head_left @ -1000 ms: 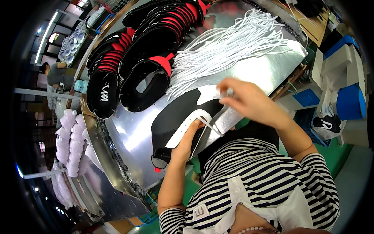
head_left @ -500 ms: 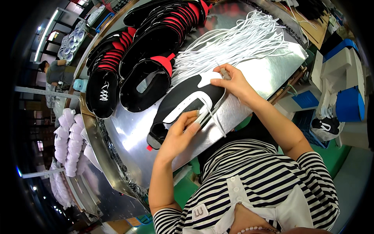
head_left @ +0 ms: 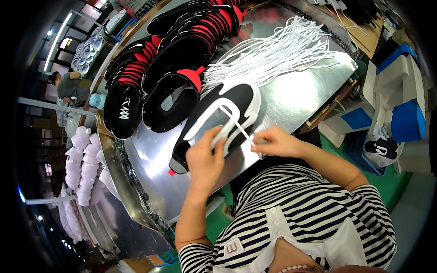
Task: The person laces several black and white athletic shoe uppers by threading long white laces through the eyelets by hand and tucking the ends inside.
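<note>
A black shoe upper with white trim (head_left: 230,107) lies flat on the shiny metal table (head_left: 296,98). My left hand (head_left: 205,157) grips its near edge, fingers curled over the white eyelet strip. My right hand (head_left: 273,141) pinches one white lace (head_left: 239,125) that runs taut from the eyelets back toward me. A loose bundle of white laces (head_left: 273,54) fans out on the table just beyond the upper.
Stacks of black uppers with red tongues (head_left: 182,50) lie at the table's far left. White shoe lasts (head_left: 79,168) hang on a rack at left. A blue and white machine (head_left: 400,109) stands at right. Another person (head_left: 68,84) is at the far left.
My right hand came away from the upper's far end toward me, drawing a white lace through. The left hand slid up onto the eyelet strip. The upper shifted slightly.
</note>
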